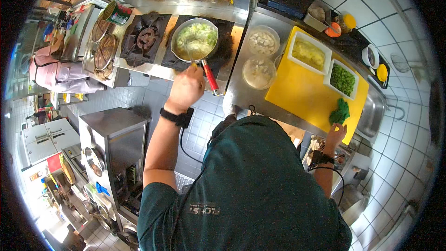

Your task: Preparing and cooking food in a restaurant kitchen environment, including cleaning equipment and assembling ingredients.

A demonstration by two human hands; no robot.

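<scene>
A pan (195, 40) with pale, green-flecked food sits on the right burner of the stove, its red handle (210, 76) pointing towards me. My left hand (187, 85) is closed around the handle of a utensil whose far end dips into the food. On the yellow cutting board (296, 94) lies a bunched green cloth (339, 111). My right hand (336, 134) is at the board's near edge, fingertips close to the cloth; whether they touch it I cannot tell. Behind the cloth stand a white tray of chopped greens (343, 79) and another of yellow food (308, 54).
Two round containers of sliced food (263, 40) (259, 72) stand between stove and board. A free burner (146, 38) and a large can (116, 13) are left of the pan. A sink (371, 118) lies right. Another person (52, 69) stands far left.
</scene>
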